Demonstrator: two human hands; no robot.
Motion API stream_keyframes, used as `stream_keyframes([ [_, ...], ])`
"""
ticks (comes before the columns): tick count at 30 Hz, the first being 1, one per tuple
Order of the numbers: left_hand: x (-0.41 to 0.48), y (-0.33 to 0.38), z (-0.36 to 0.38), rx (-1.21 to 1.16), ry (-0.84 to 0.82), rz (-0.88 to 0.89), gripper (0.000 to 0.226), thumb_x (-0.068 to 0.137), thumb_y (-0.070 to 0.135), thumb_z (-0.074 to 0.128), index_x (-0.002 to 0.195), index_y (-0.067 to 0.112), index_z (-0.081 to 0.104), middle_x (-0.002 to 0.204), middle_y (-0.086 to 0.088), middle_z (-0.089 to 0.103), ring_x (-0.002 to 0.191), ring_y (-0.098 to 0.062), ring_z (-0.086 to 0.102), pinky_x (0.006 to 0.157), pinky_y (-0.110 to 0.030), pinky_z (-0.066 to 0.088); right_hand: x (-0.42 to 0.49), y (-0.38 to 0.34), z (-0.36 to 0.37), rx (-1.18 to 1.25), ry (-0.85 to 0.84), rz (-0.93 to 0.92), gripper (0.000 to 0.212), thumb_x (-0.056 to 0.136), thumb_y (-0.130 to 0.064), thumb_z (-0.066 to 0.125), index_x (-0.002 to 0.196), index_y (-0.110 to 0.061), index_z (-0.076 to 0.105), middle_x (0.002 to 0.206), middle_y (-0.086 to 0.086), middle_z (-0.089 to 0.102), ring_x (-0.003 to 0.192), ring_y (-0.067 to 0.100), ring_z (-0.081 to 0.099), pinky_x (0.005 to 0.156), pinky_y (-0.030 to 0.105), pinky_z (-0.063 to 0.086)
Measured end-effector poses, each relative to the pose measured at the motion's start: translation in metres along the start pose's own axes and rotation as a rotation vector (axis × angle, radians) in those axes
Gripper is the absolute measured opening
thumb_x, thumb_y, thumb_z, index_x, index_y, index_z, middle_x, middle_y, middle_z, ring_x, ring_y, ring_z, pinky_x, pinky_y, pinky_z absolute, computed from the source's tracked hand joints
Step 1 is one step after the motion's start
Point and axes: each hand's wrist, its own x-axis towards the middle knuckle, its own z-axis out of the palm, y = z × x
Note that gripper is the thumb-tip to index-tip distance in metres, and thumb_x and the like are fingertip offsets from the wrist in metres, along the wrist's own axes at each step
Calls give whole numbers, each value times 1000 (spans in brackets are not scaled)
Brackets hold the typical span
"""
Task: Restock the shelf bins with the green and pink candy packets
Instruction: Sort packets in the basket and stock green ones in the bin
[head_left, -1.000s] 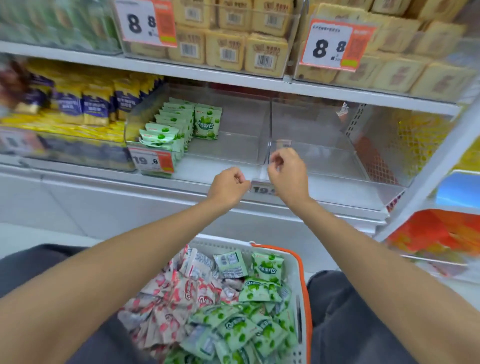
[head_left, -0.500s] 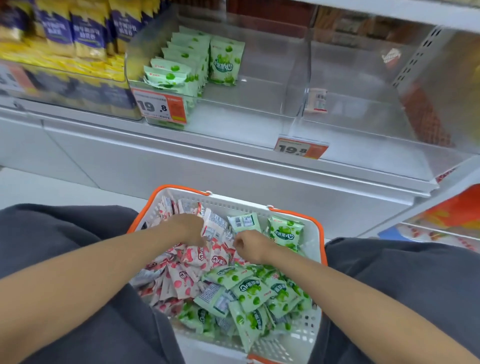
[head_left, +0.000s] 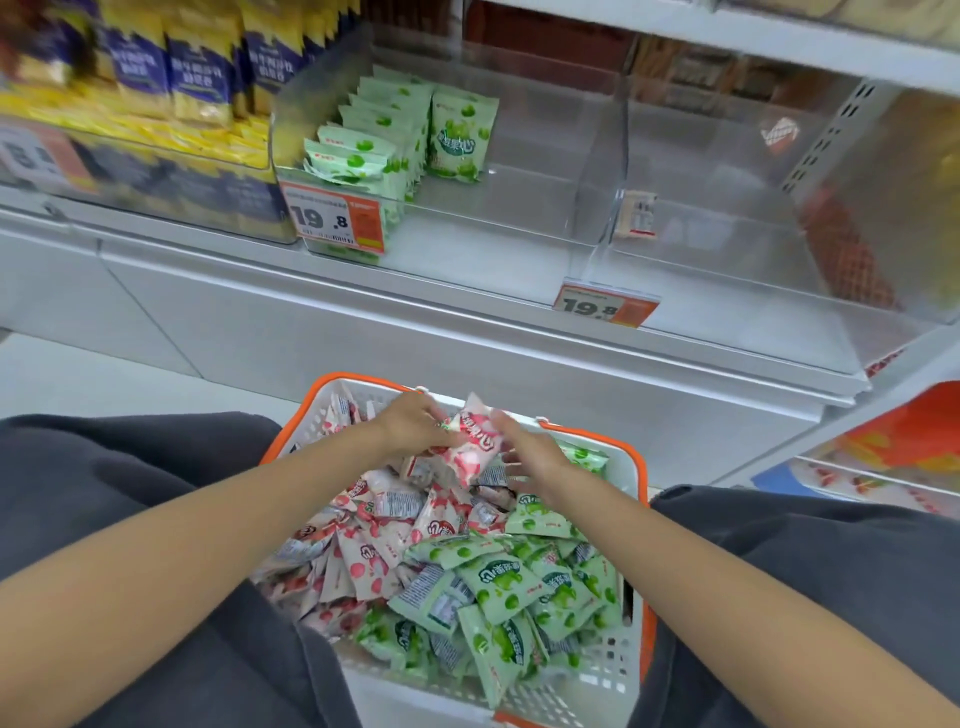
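My left hand (head_left: 413, 423) holds a pink candy packet (head_left: 470, 447) at the far end of the basket (head_left: 571, 696), just above the middle of the frame. The fingers curl over the packet's left edge, and I cannot tell whether there is a second packet tucked underneath. My right hand (head_left: 537, 460) is just beside it with fingers straight and spread. The fingertips are at the packet's right edge, holding nothing.

The packet's long axis runs roughly up and down the frame. Its top corner is tipped toward the shelf, and its printed face is turned up to me.

What matters next, I judge, is where the bare clear bin (head_left: 727, 291) lies from this grip. It is up and to the right, behind the orange 19.8 price tag (head_left: 605, 306) and across the white shelf ledge. The neighbouring bin (head_left: 519, 171) sits almost straight above my left hand and has green candy packets (head_left: 384, 130) standing in rows at its left side (so pink most likely belongs in the right one).

My right hand is nearer the bare bin, but my left has the packet. So either I pass it across or my left arm reaches diagonally over.

The loose pink packets (head_left: 374, 545) lie in the middle and left of the basket. The loose green packets (head_left: 498, 587) are heaped at its lower right, nearer my right forearm.
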Motion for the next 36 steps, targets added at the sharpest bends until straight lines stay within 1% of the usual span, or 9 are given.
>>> stream_keyframes([
  [3, -9, 17, 6, -285, -34, 32, 34, 77, 10, 82, 96, 7, 54, 91, -11, 67, 73, -17, 71, 72, -27, 60, -16, -22, -6, 280, -112, -82, 35, 89, -40, 66, 109, -11, 67, 99, 8, 74, 91, 23, 69, 86, 38, 55],
  [6, -12, 41, 3, -390, -73, 71, 29, 87, 38, 68, 108, 18, 61, 102, -7, 70, 90, -21, 70, 90, -42, 56, -35, -46, -14, 250, -82, -283, 32, 93, -24, 64, 115, -2, 61, 98, 14, 74, 88, 27, 72, 79, 38, 58],
  [8, -20, 64, -2, -307, -38, 185, 39, 99, 53, 42, 103, 24, 68, 98, 1, 73, 92, -14, 69, 89, -32, 54, -42, -57, -19, 267, -48, -360, 27, 94, -24, 62, 109, -2, 62, 93, 14, 74, 81, 25, 73, 69, 31, 58],
  [12, -29, 102, 5, -15, 196, 430, 59, 103, 53, 21, 75, 19, 60, 71, 4, 65, 68, -9, 63, 68, -26, 44, -49, -72, -23, 136, 144, -450, 64, 87, -72, 43, 100, -15, 68, 89, 5, 75, 83, 21, 73, 82, 37, 57],
  [16, -26, 130, 22, 78, 357, 491, 51, 104, 47, 24, 73, 22, 54, 67, 5, 59, 66, -13, 58, 61, -29, 38, -56, -82, -38, 133, 400, -552, 60, 94, -60, 43, 99, -6, 67, 84, 9, 73, 78, 24, 71, 71, 36, 55],
  [22, -17, 177, 25, 125, 527, 493, 56, 101, 56, 28, 84, 14, 61, 83, -4, 67, 81, -28, 61, 74, -39, 49, -79, -110, -74, 237, 294, -649, 38, 96, -41, 54, 107, -7, 65, 90, 6, 73, 75, 15, 69, 65, 28, 55],
  [26, -22, 231, 19, 73, 547, 634, 46, 102, 53, 28, 93, 16, 54, 84, 2, 61, 81, -20, 59, 71, -35, 44, -89, -136, -129, 420, 357, -678, 35, 88, -34, 69, 111, -8, 65, 94, 5, 74, 79, 16, 71, 70, 30, 57],
  [30, -2, 284, 21, 145, 452, 705, 12, 101, 17, 42, 106, 15, 53, 92, -1, 62, 78, -18, 59, 69, -34, 48, -66, -169, -214, 558, 549, -598, 49, 82, -37, 74, 116, -5, 60, 96, 6, 72, 89, 20, 70, 89, 42, 56],
  [36, 104, 335, 44, 801, 217, 508, 28, 89, 6, 55, 117, 2, 55, 122, -17, 59, 109, -33, 58, 85, -35, 49, -5, -183, -296, 430, 554, -409, 53, 76, -31, 78, 117, -5, 58, 105, 12, 70, 91, 29, 70, 90, 49, 55],
])
